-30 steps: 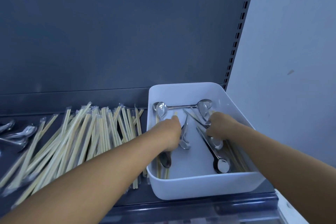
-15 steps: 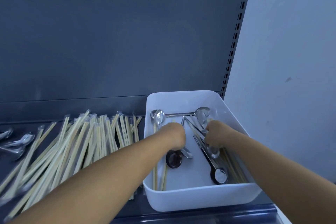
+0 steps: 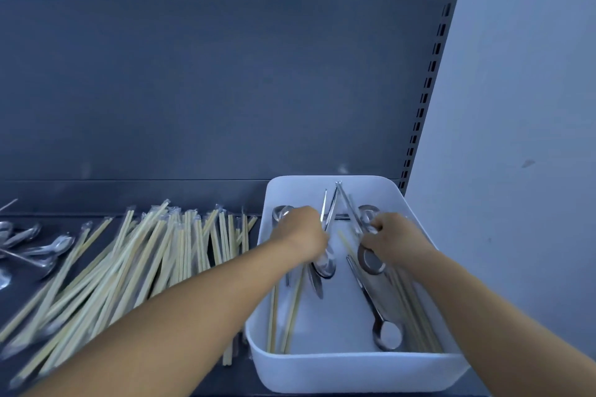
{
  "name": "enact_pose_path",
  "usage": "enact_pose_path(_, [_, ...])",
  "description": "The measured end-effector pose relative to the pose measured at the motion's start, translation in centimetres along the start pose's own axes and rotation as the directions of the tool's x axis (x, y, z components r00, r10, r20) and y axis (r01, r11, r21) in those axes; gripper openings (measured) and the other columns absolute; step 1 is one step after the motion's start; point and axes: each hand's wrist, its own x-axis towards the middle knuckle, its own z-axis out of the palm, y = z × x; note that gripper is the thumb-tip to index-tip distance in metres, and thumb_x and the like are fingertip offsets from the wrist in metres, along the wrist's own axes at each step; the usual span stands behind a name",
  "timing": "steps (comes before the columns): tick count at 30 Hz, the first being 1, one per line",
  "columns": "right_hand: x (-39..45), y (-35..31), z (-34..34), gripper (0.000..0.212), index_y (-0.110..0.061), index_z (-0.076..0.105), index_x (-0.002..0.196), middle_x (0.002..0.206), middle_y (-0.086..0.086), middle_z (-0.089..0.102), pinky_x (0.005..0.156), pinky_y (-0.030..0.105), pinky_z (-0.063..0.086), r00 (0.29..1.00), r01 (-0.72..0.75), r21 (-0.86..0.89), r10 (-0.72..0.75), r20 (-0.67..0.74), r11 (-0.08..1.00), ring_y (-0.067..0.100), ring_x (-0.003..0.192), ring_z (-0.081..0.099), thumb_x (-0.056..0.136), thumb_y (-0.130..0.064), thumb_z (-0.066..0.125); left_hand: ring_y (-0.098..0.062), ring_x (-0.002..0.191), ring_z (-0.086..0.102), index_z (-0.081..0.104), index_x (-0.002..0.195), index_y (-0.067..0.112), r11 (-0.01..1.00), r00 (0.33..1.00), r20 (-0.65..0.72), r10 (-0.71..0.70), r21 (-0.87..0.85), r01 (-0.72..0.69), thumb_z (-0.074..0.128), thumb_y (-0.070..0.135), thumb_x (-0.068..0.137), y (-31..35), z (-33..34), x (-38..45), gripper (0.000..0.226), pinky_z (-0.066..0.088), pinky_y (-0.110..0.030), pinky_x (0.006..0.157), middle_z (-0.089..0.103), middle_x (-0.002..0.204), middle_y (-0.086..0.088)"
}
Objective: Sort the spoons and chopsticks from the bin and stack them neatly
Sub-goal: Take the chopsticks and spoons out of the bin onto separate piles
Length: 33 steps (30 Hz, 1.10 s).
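Observation:
A white bin stands on the dark shelf at the right. Both my hands are inside it. My left hand grips metal spoons, handles pointing up and away, bowls hanging below the fist. My right hand grips another spoon the same way; its handle crosses the left hand's handles. One spoon lies loose on the bin floor, and wrapped chopsticks lie along the left and right sides. A spoon lies at the bin's back, partly hidden.
A spread of wrapped chopsticks covers the shelf left of the bin. Several wrapped spoons lie at the far left. The grey back panel rises behind; a pale wall is at the right.
Both hands have closed on spoons and lifted them, so the handles now stand up crossed above the bin floor. The camera has tilted down and back a little.

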Motion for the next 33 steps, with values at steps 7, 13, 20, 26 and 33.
enact_pose_path(7, [-1.7, -3.6, -1.9, 0.028, -0.013, 0.047, 0.060, 0.057, 0.005, 0.049, 0.056, 0.028, 0.035, 0.983, 0.175, 0.280, -0.154, -0.095, 0.944, 0.020, 0.053, 0.040, 0.085, -0.019, 0.059, -0.015, 0.046, 0.032, 0.033, 0.057, 0.014, 0.994, 0.984, -0.172, -0.048, -0.107, 0.030, 0.060, 0.030, 0.086, -1.2, -6.0, -2.4, 0.042, 0.023, -0.025, 0.043, 0.035, 0.053, 0.001])
enact_pose_path(13, [-3.2, -9.9, -1.0, 0.018, -0.012, 0.059, 0.070, 0.057, 0.004, 0.052, 0.053, 0.026, 0.035, 0.953, 0.294, 0.302, -0.304, -0.016, 0.907, 0.016, 0.051, 0.042, 0.084, -0.022, 0.061, -0.017, 0.047, 0.035, 0.038, 0.059, 0.013, 0.985, 0.958, -0.263, -0.118, -0.152, 0.079, 0.059, 0.027, 0.085, -6.2, -10.3, -5.5, 0.036, 0.026, -0.025, 0.044, 0.039, 0.054, 0.001])
enact_pose_path(20, [-3.4, -20.9, 5.4, 0.011, -0.014, 0.063, 0.074, 0.059, 0.001, 0.059, 0.056, 0.029, 0.042, 0.902, 0.385, 0.308, -0.426, 0.076, 0.870, 0.019, 0.054, 0.051, 0.084, -0.018, 0.063, -0.016, 0.048, 0.037, 0.041, 0.061, 0.013, 0.959, 0.911, -0.331, -0.246, -0.217, 0.180, 0.059, 0.026, 0.086, -17.1, -15.2, -8.9, 0.033, 0.029, -0.025, 0.045, 0.043, 0.057, 0.001])
enact_pose_path(26, [-4.3, -33.0, 14.9, 0.014, -0.013, 0.063, 0.073, 0.065, 0.003, 0.062, 0.064, 0.032, 0.044, 0.861, 0.426, 0.318, -0.488, 0.146, 0.847, 0.019, 0.060, 0.053, 0.084, -0.022, 0.065, -0.016, 0.051, 0.045, 0.047, 0.061, 0.014, 0.935, 0.864, -0.369, -0.342, -0.227, 0.274, 0.060, 0.029, 0.085, -31.1, -20.3, -11.9, 0.031, 0.034, -0.026, 0.046, 0.050, 0.059, 0.000])
enact_pose_path(33, [-4.7, -43.7, 24.9, 0.007, -0.016, 0.066, 0.079, 0.065, -0.003, 0.063, 0.053, 0.024, 0.041, 0.865, 0.428, 0.163, -0.455, 0.210, 0.889, 0.016, 0.060, 0.056, 0.083, -0.014, 0.060, -0.021, 0.055, 0.053, 0.048, 0.061, 0.014, 0.897, 0.838, -0.323, -0.440, -0.119, 0.426, 0.060, 0.032, 0.086, -44.2, -24.3, -13.3, 0.033, 0.038, -0.026, 0.049, 0.053, 0.060, -0.003])
